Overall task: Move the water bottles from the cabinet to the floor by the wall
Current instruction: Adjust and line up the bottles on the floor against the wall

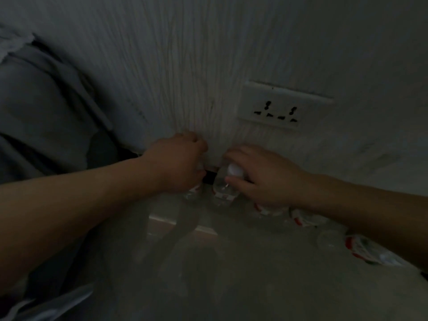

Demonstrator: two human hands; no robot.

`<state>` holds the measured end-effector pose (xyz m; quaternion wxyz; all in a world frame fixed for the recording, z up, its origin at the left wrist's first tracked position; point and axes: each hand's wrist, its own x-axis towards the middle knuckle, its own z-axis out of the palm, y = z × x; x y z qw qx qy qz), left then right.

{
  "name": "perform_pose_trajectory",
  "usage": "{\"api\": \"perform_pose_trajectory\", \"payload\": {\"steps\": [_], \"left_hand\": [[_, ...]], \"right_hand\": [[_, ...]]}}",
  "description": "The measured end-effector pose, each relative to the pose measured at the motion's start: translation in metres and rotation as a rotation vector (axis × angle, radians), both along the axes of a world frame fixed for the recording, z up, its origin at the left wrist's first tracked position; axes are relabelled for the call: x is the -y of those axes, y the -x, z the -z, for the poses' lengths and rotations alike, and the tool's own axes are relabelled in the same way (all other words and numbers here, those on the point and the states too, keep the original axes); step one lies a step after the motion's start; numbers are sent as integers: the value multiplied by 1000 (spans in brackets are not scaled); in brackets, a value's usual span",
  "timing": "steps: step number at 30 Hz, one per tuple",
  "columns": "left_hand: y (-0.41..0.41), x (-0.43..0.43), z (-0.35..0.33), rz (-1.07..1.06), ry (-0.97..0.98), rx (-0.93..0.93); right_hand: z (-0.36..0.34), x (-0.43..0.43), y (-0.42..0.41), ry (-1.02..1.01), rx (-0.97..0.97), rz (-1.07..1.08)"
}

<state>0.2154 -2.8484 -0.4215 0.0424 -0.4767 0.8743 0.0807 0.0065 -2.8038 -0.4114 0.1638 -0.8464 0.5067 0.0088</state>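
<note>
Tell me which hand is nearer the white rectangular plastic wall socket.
Right. The right hand, gripping a white-capped clear plastic bottle, is just below the white wall socket; the left hand, holding a second clear plastic bottle, is farther left of it.

The wall [185, 77] has a white, matt finish with fine vertical grooves, so it looks rough. The socket plate [282, 107] on it is smooth white plastic with a slight shine. The right water bottle [223, 188], which the right hand [261, 172] grips, is clear, glossy plastic. It has a smooth white plastic cap [235, 170] and a red and white label [223, 197] that looks like thin film. The left water bottle [192, 193], held under the left hand [178, 158], is of the same clear plastic. The floor [254, 274] is grey and matt, like bare concrete. The grey cloth [46, 100] at the left is soft, matt and folded.
</note>
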Motion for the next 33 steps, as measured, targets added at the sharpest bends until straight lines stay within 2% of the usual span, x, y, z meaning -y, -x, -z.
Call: {"api": "perform_pose_trajectory", "payload": {"steps": [3,9,13,22,33], "left_hand": [[0,1,3,-29,39,-14],[-3,6,-5,-85,26,2],[-7,9,-2,-82,-33,33],[-9,14,-3,-104,-150,-68],[-10,22,-11,-55,-192,-99]], "right_hand": [[6,0,1,21,62,-8],[14,1,0,3,61,15],[18,5,-1,17,47,19],[21,12,4,31,113,38],[21,17,0,75,224,155]]}}
